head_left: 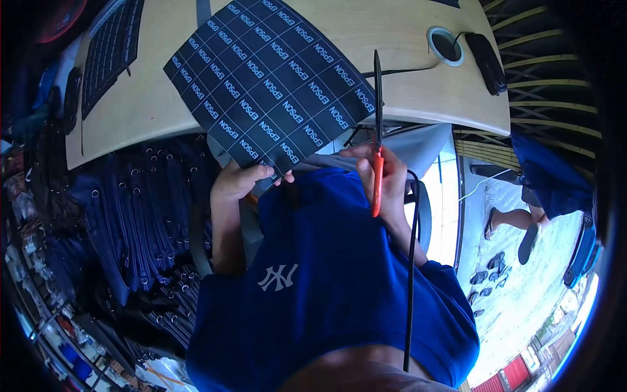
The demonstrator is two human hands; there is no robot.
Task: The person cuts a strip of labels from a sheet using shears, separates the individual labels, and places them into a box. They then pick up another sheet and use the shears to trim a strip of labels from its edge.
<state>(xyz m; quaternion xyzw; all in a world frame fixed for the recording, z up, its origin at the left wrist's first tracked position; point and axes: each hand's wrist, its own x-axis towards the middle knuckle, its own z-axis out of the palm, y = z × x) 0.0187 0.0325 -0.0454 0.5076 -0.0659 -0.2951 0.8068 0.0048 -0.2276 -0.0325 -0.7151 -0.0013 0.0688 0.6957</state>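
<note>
A dark sheet [268, 85] printed with a grid of EPSON labels slants up in front of me, overlapping the table edge in this view. My left hand [240, 181] grips its lower corner, thumb on top and fingertips showing past the edge. In my right hand [388, 176] is a pair of scissors [377, 173] with orange handles. Their blades point away from me and lie close together along the sheet's right corner. The index finger of that hand stretches toward the sheet's lower edge.
The wooden table [418, 26] has a ringed cable hole and a black elongated object [486, 64] at right. Another printed sheet [112, 52] lies far left. Dark straps with metal rings [130, 215] hang below. On the right are a person's leg [513, 219] and several sandals [496, 261].
</note>
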